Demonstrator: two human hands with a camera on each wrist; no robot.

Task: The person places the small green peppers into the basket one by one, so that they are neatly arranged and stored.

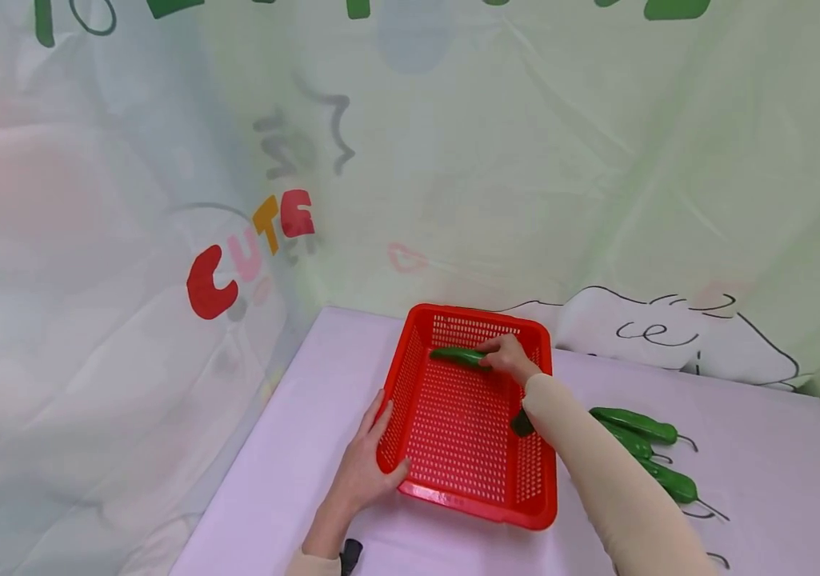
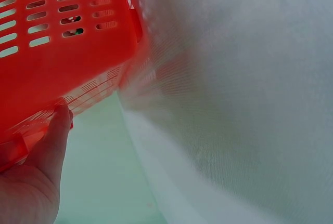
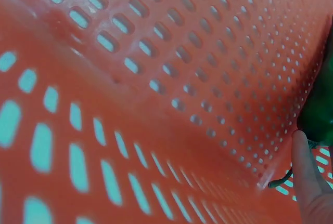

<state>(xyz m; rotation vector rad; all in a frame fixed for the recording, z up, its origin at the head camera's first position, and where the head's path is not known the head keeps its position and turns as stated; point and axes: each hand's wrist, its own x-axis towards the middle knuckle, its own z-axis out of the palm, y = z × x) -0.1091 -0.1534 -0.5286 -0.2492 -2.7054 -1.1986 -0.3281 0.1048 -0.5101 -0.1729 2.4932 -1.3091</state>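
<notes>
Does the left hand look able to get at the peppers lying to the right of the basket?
Probably not easily: the left hand touches the red basket, which, with the right sleeve, lies between it and the green peppers.

The basket [image 1: 453, 502] is red, peppers [image 1: 456, 356] green, table [image 1: 330, 400] lilac.

Word "CUTE" [image 1: 254, 248] printed on pale hanging sheet [image 1: 129, 336], left of centre in head view, slanting upward to right: red C [image 1: 200, 286], pink U, orange T [image 1: 266, 224], red final letter [image 1: 297, 214]. Large green lettering [image 1: 676, 8] along sheet's top, cut off by picture edge, unreadable. Grey strokes [image 1: 341, 132] above word faint, not legible.
</notes>
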